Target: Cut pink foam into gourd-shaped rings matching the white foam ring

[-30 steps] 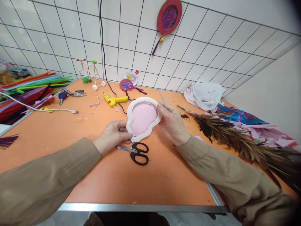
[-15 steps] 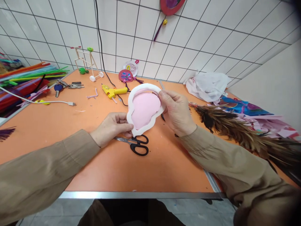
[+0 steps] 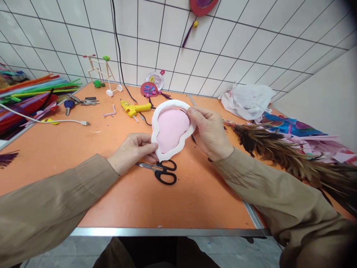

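Note:
Between my hands is a gourd-like craft piece (image 3: 173, 128), with a raised white border around a pink sheet, held above the table. My left hand (image 3: 136, 150) pinches its lower left edge, thumb on the front. At the upper right edge, my right hand (image 3: 210, 130) grips the border with the thumb on top and the other fingers behind. Scissors with black handles (image 3: 166, 176) lie on the table just below the piece, their blades partly hidden by my left hand. A yellow glue gun (image 3: 135, 108) rests behind the piece, to the left.
Pipe cleaners (image 3: 41, 89), a white cable (image 3: 61, 120) and keys (image 3: 83, 100) lie at the left. A small stick-built model (image 3: 103, 74) stands near the tiled wall. A white plastic bag (image 3: 245, 100) and a brown feather duster (image 3: 279, 149) occupy the right side of the orange table (image 3: 167, 208).
Almost nothing differs. The craft piece has tilted very slightly in my hands, and both hands keep their grip.

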The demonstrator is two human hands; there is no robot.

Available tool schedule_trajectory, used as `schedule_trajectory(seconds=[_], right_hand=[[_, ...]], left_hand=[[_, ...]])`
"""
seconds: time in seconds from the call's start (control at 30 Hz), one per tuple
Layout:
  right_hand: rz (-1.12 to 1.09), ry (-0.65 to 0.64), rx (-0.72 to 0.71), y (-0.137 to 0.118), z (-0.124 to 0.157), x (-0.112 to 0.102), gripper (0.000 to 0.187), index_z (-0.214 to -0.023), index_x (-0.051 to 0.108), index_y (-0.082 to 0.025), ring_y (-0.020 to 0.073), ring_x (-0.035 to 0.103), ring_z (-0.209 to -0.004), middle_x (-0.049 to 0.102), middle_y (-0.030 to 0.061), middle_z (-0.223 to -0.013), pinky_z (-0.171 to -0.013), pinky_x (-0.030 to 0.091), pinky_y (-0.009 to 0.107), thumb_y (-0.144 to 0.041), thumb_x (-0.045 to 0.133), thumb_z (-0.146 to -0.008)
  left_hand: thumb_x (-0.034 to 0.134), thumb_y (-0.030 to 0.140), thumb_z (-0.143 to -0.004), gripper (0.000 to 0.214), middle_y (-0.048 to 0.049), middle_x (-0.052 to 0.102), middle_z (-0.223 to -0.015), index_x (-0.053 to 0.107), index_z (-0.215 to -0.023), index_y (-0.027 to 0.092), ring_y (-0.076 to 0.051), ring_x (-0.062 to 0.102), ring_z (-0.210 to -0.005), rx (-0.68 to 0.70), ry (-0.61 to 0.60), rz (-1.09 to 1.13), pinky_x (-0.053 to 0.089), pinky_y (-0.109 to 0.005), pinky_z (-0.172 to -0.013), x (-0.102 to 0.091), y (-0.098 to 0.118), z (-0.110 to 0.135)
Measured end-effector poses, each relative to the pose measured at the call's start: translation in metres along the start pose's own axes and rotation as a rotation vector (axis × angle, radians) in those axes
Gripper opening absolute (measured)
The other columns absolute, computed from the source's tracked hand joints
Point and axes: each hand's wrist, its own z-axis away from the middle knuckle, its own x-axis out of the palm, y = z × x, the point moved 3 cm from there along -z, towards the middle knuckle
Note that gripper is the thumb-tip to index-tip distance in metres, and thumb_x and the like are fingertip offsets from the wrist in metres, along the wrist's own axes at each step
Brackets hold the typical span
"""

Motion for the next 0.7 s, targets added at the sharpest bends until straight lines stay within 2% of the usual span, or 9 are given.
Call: schedule_trajectory(seconds=[0.2, 0.4, 0.7], right_hand=[[-0.071, 0.001, 0.075, 0.008, -0.004, -0.002, 0.015, -0.064, 0.07, -0.022, 0.0126, 0.05, -0.059, 0.058, -0.0024, -0.061, -0.057, 0.042, 0.029, -0.032, 0.077, -0.072], [-0.107, 0.004, 0.095, 0.011, -0.007, -0.004, 0.017, -0.064, 0.069, -0.021, 0.0123, 0.051, -0.06, 0.058, -0.0032, -0.059, -0.057, 0.043, 0.028, -0.034, 0.08, -0.066], [-0.101, -0.021, 0.104, 0.011, -0.006, -0.003, 0.018, -0.064, 0.071, -0.02, 0.0116, 0.05, -0.058, 0.062, -0.0018, -0.063, -0.053, 0.042, 0.027, -0.034, 0.082, -0.067]], left_hand=[[0.083, 0.047, -0.062, 0.04, -0.0079, 0.074, -0.069, 0.07, -0.075, 0.012, -0.015, 0.068, -0.062, 0.001, -0.024, 0.004, 0.056, -0.024, -0.063, 0.0, -0.004, -0.001], [0.071, 0.068, -0.065, 0.058, -0.0122, 0.072, -0.066, 0.068, -0.071, 0.01, -0.018, 0.068, -0.057, 0.023, -0.042, 0.097, 0.056, -0.027, -0.057, 0.0, -0.004, -0.002], [0.062, 0.075, -0.067, 0.063, -0.0105, 0.072, -0.064, 0.065, -0.079, 0.014, -0.021, 0.069, -0.054, 0.022, -0.042, 0.158, 0.053, -0.027, -0.051, 0.0, -0.006, -0.004]])
